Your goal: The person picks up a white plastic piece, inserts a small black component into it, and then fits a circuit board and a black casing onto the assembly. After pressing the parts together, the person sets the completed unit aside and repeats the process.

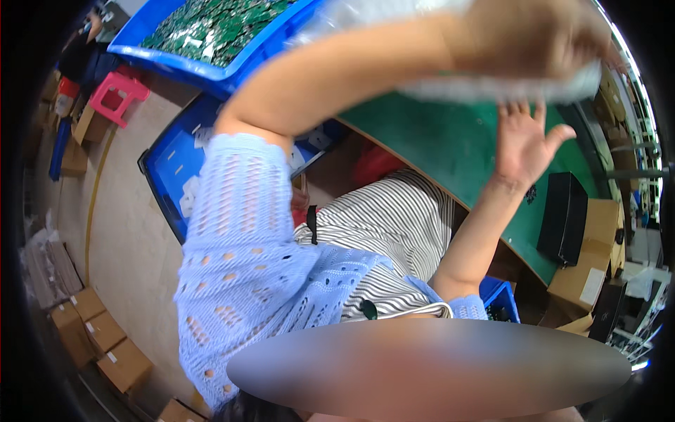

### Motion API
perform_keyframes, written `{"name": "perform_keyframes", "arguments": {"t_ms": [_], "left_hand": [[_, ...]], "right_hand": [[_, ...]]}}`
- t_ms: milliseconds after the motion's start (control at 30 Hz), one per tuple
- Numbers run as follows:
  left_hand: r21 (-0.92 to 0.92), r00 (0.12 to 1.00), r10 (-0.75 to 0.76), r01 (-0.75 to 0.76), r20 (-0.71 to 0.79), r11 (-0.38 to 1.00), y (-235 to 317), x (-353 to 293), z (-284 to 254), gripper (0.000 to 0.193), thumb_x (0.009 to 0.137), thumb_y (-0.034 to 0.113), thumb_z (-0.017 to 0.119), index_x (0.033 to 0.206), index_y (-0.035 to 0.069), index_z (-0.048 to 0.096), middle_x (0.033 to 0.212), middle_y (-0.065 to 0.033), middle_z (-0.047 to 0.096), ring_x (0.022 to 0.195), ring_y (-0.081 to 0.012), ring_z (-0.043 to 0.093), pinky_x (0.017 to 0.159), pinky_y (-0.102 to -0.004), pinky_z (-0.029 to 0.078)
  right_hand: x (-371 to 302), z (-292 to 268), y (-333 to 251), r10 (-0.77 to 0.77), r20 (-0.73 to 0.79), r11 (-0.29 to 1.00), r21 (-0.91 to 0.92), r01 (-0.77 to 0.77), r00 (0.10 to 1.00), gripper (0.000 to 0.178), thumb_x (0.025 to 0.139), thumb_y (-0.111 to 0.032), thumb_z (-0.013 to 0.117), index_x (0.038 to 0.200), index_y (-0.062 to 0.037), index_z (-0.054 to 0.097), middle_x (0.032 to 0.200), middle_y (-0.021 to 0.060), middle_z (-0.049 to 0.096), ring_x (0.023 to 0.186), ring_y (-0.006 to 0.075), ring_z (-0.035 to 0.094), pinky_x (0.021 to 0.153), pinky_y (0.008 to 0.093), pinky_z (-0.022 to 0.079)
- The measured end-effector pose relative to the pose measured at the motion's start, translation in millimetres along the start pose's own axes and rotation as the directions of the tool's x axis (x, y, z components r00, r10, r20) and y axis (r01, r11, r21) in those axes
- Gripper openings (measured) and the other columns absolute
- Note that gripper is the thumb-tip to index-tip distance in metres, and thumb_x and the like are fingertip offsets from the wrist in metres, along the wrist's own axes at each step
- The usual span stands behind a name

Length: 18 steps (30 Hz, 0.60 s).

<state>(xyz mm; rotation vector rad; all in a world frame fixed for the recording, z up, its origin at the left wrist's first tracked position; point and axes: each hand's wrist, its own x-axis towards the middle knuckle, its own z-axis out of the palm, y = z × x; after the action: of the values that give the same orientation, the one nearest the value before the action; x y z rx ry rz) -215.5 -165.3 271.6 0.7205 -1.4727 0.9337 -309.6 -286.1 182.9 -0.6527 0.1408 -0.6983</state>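
My left hand (541, 35) reaches across to the far right, blurred by motion over a bundle of clear plastic (506, 88). Its fingers are smeared, so I cannot tell whether they grip the plastic. Below it, my right hand (524, 141) is open above the green tabletop (422, 126), palm showing and thumb spread out. The plastic's lower edge meets or covers its fingertips; whether they touch cannot be made out. More of the clear plastic stretches behind my left forearm toward the blue bin.
A large blue bin (235, 74) of green circuit boards stands at the far left. Beneath it is a blue tray (165, 165) with white pieces. A black box (562, 218) and cardboard box (587, 271) sit right. A pink stool (116, 95) and cartons (123, 362) stand on the floor.
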Motion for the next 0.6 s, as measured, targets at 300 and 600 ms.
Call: {"name": "perform_keyframes", "arguments": {"t_ms": [300, 600], "left_hand": [[0.148, 0.973, -0.225, 0.214, 0.058, 0.965, 68, -115, 79, 0.028, 0.073, 0.03, 0.061, 0.061, 0.013, 0.042, 0.061, 0.0017, 0.043, 0.057, -0.0155, 0.051, 0.043, -0.0276, 0.039], [0.593, 0.92, -0.366, 0.216, 0.143, 0.776, 1, -158, 18, 0.018, 0.07, 0.024, 0.063, 0.067, 0.012, 0.051, 0.065, -0.0003, 0.049, 0.062, -0.0172, 0.054, 0.05, -0.0298, 0.043]], "right_hand": [[-11, -41, 48, -0.028, 0.047, 0.915, -0.401, 0.045, 0.998, 0.054, 0.087, -0.041, 0.046, 0.126, -0.0044, 0.039, 0.118, 0.01, 0.05, 0.105, 0.0224, 0.049, 0.09, 0.0388, 0.038], [51, -75, 64, -0.172, -0.028, 0.653, -0.752, 0.093, 0.985, 0.037, 0.091, -0.027, 0.046, 0.12, -0.0042, 0.047, 0.105, 0.0084, 0.057, 0.094, 0.0185, 0.055, 0.078, 0.0317, 0.047]]}}
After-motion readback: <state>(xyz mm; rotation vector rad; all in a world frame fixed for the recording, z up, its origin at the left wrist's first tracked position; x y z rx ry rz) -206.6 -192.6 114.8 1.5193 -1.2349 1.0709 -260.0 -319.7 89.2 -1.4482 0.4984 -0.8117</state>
